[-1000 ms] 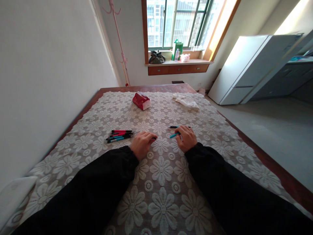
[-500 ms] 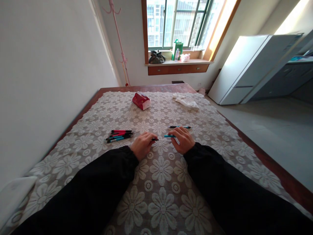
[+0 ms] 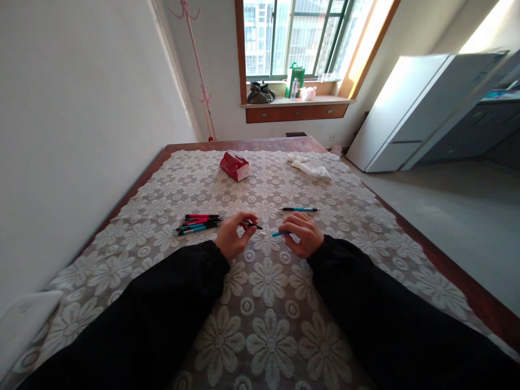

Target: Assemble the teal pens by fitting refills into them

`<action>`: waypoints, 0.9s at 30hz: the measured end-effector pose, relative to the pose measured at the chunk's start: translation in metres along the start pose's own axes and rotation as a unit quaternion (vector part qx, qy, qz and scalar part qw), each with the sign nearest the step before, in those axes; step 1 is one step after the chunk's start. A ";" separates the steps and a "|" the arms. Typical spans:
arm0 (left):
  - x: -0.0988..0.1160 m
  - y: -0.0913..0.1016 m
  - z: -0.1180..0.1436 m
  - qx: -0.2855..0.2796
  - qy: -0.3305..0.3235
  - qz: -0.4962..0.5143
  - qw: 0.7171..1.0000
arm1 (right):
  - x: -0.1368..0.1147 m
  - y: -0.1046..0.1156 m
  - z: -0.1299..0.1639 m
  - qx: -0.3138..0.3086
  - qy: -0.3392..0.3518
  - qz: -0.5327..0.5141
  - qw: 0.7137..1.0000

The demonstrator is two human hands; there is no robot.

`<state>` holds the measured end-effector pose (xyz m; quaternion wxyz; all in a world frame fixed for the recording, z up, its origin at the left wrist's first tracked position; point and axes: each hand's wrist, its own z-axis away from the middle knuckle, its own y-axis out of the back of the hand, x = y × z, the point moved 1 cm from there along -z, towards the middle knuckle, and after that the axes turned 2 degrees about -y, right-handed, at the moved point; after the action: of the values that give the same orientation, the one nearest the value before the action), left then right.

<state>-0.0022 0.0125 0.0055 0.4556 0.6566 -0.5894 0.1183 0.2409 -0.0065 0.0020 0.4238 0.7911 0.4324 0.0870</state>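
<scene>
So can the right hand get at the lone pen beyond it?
Probably yes: the lone pen lies just beyond the right hand with bare cloth between, though that hand holds a blue pen part.

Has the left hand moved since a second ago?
Yes. The left hand has lifted off the floral lace tablecloth and turned palm-up, fingers pinching the black pen part, beside the unmoved pen pile.

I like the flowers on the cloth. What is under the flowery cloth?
A dark wooden table shows around the edges of the lace tablecloth and faintly through its holes. Its middle is mostly covered by the cloth, the pile of pens and the black sleeves.
</scene>
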 end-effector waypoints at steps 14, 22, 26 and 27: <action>-0.001 0.003 0.000 0.061 0.018 0.080 0.995 | 0.004 -0.006 0.004 0.044 -0.067 -0.015 0.997; 0.002 0.007 0.002 0.140 -0.012 0.042 0.989 | 0.008 -0.011 0.007 0.001 -0.147 -0.007 0.989; 0.000 0.006 0.001 0.137 -0.003 0.036 0.990 | 0.011 -0.013 0.007 -0.032 -0.144 0.020 0.989; -0.002 0.005 0.000 0.125 0.004 0.037 0.991 | 0.012 -0.014 0.006 -0.046 -0.132 0.026 0.990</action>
<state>-0.0069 0.0144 0.0069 0.3673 0.6858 -0.5921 0.2101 0.2428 0.0027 -0.0151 0.5111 0.7860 0.3475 0.0125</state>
